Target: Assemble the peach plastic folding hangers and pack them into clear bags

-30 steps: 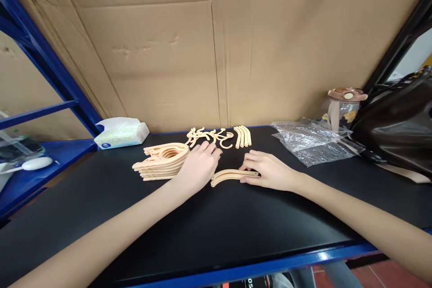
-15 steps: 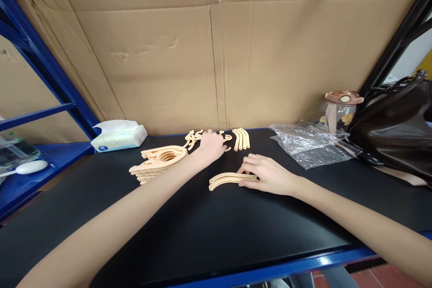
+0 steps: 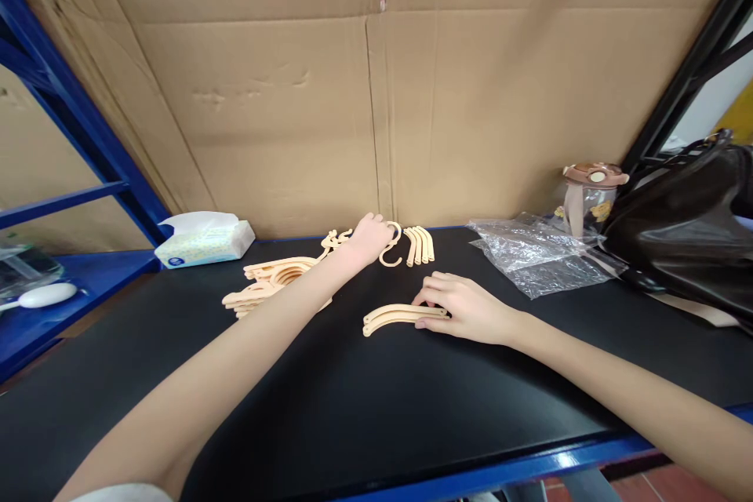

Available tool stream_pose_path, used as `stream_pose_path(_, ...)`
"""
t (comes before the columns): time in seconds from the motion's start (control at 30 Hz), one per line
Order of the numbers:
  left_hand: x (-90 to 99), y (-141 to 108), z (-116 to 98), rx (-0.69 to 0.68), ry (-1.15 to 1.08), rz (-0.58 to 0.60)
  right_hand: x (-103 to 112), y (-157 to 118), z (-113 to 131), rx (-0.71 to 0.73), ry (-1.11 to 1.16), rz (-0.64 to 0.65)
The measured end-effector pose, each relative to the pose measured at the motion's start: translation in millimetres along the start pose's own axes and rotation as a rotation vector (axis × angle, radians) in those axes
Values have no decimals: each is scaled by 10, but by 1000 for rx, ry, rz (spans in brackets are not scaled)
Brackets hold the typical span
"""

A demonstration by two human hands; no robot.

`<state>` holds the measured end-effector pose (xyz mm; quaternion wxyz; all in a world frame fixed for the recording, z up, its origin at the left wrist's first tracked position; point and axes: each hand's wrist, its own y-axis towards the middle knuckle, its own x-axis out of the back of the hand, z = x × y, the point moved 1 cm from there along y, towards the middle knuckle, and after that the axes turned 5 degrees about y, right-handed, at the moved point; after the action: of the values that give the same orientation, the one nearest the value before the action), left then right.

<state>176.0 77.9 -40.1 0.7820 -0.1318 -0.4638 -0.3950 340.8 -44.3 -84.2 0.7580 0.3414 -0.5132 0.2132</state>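
1. Fingers of the right hand [image 3: 471,310] pinch two curved hanger arms [image 3: 391,317] at their right end, on the black desk [image 3: 376,400].
2. Stacked hangers [image 3: 259,289] lie partly behind the left forearm [image 3: 259,333].
3. Left hand [image 3: 372,239] is at the hanger hooks [image 3: 391,261]; cannot tell its grip.
4. Four more arms [image 3: 419,245] lie just right, near the cardboard [image 3: 471,118].

On my feed, the left hand [image 3: 372,240] and right hand [image 3: 466,310] are bare, with slender fingers. Both forearms [image 3: 252,337] are slim and uncovered. A pale, plain sleeve [image 3: 125,493] shows its curved hem; its fabric type is indeterminable.
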Motion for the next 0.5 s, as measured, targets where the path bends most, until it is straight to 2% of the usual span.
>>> stream_pose_path(0.13, 191, -196, -24, 7, -16, -68, -3, 5, -4, -1, -2, -4)
stream_pose_path(0.27, 334, -571, -190, 27, -34, -106, 1, 24, 11, 4, -4, -3)
stream_pose_path(0.4, 330, -922, -374, 12, -41, -65, -12, 45, 26, 11, -3, 3)
stream_pose_path(0.5, 255, -1057, -415, 1, -42, -25, -23, 52, 28, 9, 18, 8)
